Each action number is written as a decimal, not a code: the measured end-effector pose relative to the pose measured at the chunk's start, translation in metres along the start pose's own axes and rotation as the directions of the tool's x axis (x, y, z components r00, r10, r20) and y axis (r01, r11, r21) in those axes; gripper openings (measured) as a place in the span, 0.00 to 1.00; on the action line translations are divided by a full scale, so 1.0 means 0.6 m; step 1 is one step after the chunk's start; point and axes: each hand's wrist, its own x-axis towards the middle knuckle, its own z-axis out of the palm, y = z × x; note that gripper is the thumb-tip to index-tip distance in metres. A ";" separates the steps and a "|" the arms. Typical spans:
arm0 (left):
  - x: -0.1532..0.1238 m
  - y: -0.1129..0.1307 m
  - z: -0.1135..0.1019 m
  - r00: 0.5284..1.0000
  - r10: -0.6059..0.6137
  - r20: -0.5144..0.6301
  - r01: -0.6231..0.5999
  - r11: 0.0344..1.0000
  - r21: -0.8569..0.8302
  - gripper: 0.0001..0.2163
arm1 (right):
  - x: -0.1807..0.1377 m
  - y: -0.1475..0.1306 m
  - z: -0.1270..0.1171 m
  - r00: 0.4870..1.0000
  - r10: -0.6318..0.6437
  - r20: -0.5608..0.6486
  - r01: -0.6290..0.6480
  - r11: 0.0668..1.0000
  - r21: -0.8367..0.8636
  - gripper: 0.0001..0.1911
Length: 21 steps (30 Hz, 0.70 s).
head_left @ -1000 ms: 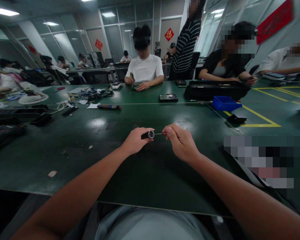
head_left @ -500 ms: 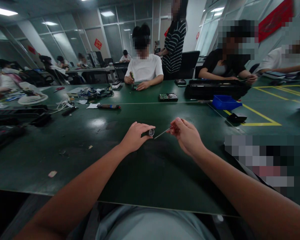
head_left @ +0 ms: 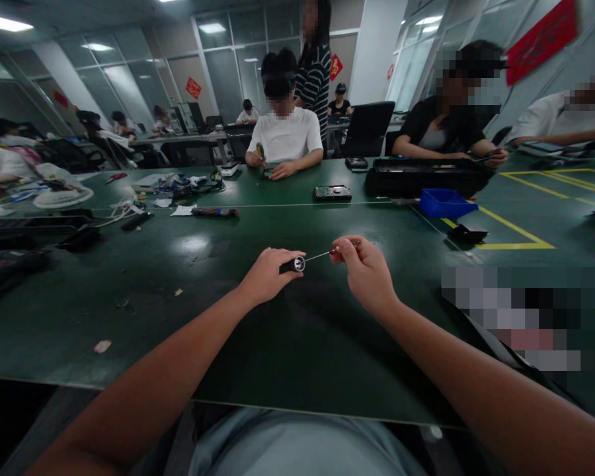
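Observation:
Between the thumb and fingers of my left hand (head_left: 266, 276) is a small black cylinder (head_left: 288, 266). Its round, silver-rimmed end faces right and towards me; it resembles a small flashlight, though I cannot tell for certain. My right hand (head_left: 369, 268) pinches a thin screwdriver (head_left: 318, 256) by its reddish handle, most of which the fingers hide. The slim metal shaft points left, and its tip is at the silver rim of the cylinder. Whether the tip is inside the opening or only against the rim, I cannot tell. Both hands are above the green table (head_left: 297, 357).
Ahead lie a hard drive (head_left: 332, 192), a blue bin (head_left: 447, 203) and a small black part (head_left: 467, 235). A dark pen-shaped tool (head_left: 214, 212) is to the left, with tangled cables (head_left: 183, 184) beyond. A co-worker (head_left: 285, 142) sits opposite; others sit to the right.
My right hand has tilted the screwdriver up, and its tip has moved from below the cylinder to the rim. My left hand has turned the cylinder slightly. A standing person behind has moved left.

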 end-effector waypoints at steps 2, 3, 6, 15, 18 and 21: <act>0.000 -0.003 0.003 1.000 0.021 -0.003 -0.021 1.000 0.009 0.18 | -0.002 -0.005 0.000 1.000 -0.020 0.004 0.020 0.999 -0.031 0.13; -0.001 -0.005 0.004 1.000 0.028 -0.001 -0.028 1.000 0.012 0.18 | -0.003 -0.008 0.001 1.000 -0.028 0.007 0.028 0.999 -0.044 0.13; -0.003 -0.006 0.008 1.000 0.028 0.011 -0.029 0.999 0.018 0.18 | -0.005 -0.013 -0.001 0.999 -0.038 0.031 0.041 0.994 -0.103 0.13; -0.006 0.002 0.008 0.999 0.000 0.043 0.000 1.000 0.001 0.19 | -0.007 -0.011 -0.005 0.993 -0.093 0.077 0.103 0.985 -0.137 0.08; -0.005 0.003 0.007 0.999 -0.024 0.036 0.024 1.000 -0.012 0.19 | -0.009 -0.011 -0.004 0.989 -0.107 0.102 0.120 0.985 -0.124 0.07; -0.004 0.005 0.010 0.998 -0.022 0.054 0.022 1.000 -0.002 0.19 | -0.012 -0.013 -0.005 0.987 -0.106 0.124 0.128 0.975 -0.183 0.12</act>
